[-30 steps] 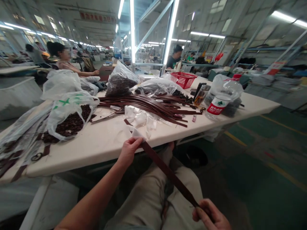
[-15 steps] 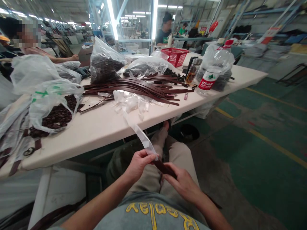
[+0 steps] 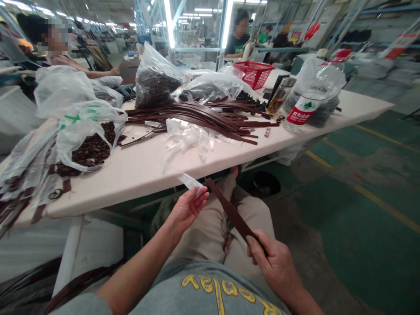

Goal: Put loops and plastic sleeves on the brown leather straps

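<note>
My left hand (image 3: 190,206) pinches one end of a clear plastic sleeve (image 3: 190,181) just off the table's front edge. Over my lap, my right hand (image 3: 274,258) grips a dark brown strap (image 3: 234,214), thumb on top. The strap slants up and left, and its narrow tip lies close to my left fingers, apart from the plastic. Beyond my hands, a heap of crumpled clear plastic sleeves (image 3: 188,135) rests on the table. Behind it spreads a bundle of long brown straps (image 3: 197,114).
The white table (image 3: 131,175) carries a bag of small brown pieces (image 3: 92,151), a tall bag of dark parts (image 3: 155,83), a red basket (image 3: 254,74), a glass bottle (image 3: 280,96) and a large plastic bottle (image 3: 303,111). A co-worker (image 3: 59,43) sits at the far left.
The brown strap has come out of the plastic sleeve. My right hand has moved right with the strap, while my left hand has shifted slightly up with the sleeve.
</note>
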Demonstrator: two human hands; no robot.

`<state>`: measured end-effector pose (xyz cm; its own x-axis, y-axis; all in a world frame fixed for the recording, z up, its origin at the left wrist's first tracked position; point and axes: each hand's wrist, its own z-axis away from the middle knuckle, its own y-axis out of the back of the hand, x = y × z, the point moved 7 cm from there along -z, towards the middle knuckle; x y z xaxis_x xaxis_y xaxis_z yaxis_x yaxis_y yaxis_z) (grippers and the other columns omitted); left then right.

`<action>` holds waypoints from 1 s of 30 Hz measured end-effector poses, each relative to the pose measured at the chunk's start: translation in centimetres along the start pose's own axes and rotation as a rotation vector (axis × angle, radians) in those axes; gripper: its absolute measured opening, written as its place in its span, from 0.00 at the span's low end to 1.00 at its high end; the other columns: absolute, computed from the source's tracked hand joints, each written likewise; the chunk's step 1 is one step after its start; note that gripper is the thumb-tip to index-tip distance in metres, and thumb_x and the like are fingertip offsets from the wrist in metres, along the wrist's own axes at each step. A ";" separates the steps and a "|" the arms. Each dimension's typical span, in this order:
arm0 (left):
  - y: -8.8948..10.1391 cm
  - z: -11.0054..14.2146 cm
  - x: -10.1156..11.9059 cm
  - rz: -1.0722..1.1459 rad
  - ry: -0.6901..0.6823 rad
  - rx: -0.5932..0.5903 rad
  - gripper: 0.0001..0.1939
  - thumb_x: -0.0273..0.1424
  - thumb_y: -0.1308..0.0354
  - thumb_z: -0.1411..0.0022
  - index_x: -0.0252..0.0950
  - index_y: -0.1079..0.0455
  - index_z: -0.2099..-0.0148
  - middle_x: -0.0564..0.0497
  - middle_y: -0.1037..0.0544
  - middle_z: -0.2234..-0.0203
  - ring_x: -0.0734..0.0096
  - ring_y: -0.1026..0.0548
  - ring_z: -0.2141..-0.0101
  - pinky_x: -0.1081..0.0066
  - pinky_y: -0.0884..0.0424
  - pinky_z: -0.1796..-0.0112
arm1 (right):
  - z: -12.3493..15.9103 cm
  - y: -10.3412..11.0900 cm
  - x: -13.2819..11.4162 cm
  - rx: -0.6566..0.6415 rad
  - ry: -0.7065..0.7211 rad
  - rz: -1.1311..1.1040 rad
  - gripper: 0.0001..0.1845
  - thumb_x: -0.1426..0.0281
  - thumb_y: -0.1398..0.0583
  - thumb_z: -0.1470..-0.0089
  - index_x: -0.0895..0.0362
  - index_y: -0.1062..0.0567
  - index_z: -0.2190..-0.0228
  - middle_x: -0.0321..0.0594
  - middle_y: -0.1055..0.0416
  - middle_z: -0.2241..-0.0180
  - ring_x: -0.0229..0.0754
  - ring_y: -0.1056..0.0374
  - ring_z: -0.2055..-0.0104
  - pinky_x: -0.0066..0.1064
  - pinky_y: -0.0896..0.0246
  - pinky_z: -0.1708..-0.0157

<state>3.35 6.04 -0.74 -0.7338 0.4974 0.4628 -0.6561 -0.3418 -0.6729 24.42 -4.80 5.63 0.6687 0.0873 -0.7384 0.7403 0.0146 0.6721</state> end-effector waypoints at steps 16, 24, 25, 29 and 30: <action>0.4 -0.4 -1.2 -0.032 -0.011 -0.055 0.08 0.31 0.33 0.43 0.31 0.24 0.64 0.45 0.17 0.66 0.68 0.19 0.67 0.73 0.23 0.64 | 0.6 -2.8 0.1 -0.079 0.030 0.176 0.19 0.59 0.51 0.35 0.53 0.25 0.67 0.34 0.27 0.79 0.37 0.31 0.78 0.26 0.44 0.77; 0.6 2.3 -7.2 -0.329 0.030 -0.282 0.17 0.38 0.29 0.49 0.28 0.21 0.64 0.40 0.18 0.66 0.63 0.22 0.66 0.68 0.27 0.63 | -2.9 -5.8 -0.3 -0.100 -0.072 -0.018 0.18 0.59 0.51 0.36 0.53 0.31 0.72 0.34 0.29 0.79 0.38 0.32 0.76 0.27 0.43 0.74; 0.5 2.2 -7.1 -0.317 0.026 -0.284 0.18 0.38 0.29 0.49 0.29 0.21 0.62 0.40 0.18 0.64 0.63 0.22 0.66 0.68 0.28 0.64 | -3.2 -6.1 -0.2 -0.101 -0.079 -0.057 0.18 0.59 0.51 0.36 0.53 0.32 0.73 0.34 0.29 0.79 0.38 0.32 0.77 0.27 0.42 0.74; 0.9 0.0 -3.4 -0.144 -0.101 -0.114 0.24 0.44 0.29 0.52 0.35 0.22 0.56 0.42 0.20 0.55 0.62 0.23 0.59 0.68 0.28 0.60 | -3.4 -7.1 0.3 -0.146 -0.118 -0.164 0.18 0.57 0.50 0.36 0.53 0.34 0.74 0.32 0.31 0.81 0.37 0.33 0.79 0.26 0.41 0.75; 0.8 -0.3 -2.6 -0.142 -0.138 -0.089 0.24 0.45 0.29 0.53 0.34 0.21 0.57 0.43 0.20 0.57 0.63 0.23 0.60 0.69 0.28 0.60 | -3.3 -7.3 0.4 -0.155 -0.127 -0.181 0.18 0.57 0.50 0.37 0.53 0.34 0.74 0.31 0.31 0.81 0.37 0.33 0.79 0.27 0.40 0.75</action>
<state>4.79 4.73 -2.67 -0.6563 0.4192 0.6273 -0.7409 -0.2008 -0.6409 19.04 -1.55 0.66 0.5372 -0.0564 -0.8415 0.8356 0.1716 0.5219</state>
